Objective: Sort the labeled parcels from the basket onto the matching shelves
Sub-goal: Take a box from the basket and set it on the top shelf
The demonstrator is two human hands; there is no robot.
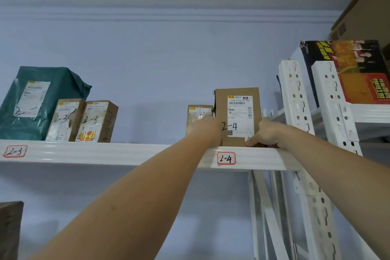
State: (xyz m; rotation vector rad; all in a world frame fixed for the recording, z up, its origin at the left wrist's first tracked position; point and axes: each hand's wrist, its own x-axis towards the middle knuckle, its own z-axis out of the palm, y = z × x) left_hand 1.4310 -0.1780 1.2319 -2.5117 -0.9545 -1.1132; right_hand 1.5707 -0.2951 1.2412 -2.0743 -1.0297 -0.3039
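A brown cardboard parcel (237, 116) marked "2-4" stands upright on the white top shelf (118, 153), right above the red-framed tag "2-4" (226, 158). My left hand (205, 131) grips its lower left edge. My right hand (264, 133) holds its lower right corner, thumb pressed on the front. A smaller brown parcel (199, 113) stands just left of it, partly hidden by my left hand. The basket is out of view.
Further left, above the tag "2-3" (15, 151), stand a green bagged parcel (40, 101) and two small boxes (82, 121) marked "2-3". White slotted uprights (295, 99) and a printed carton (354, 69) stand at right. A brown box (9, 229) shows at bottom left.
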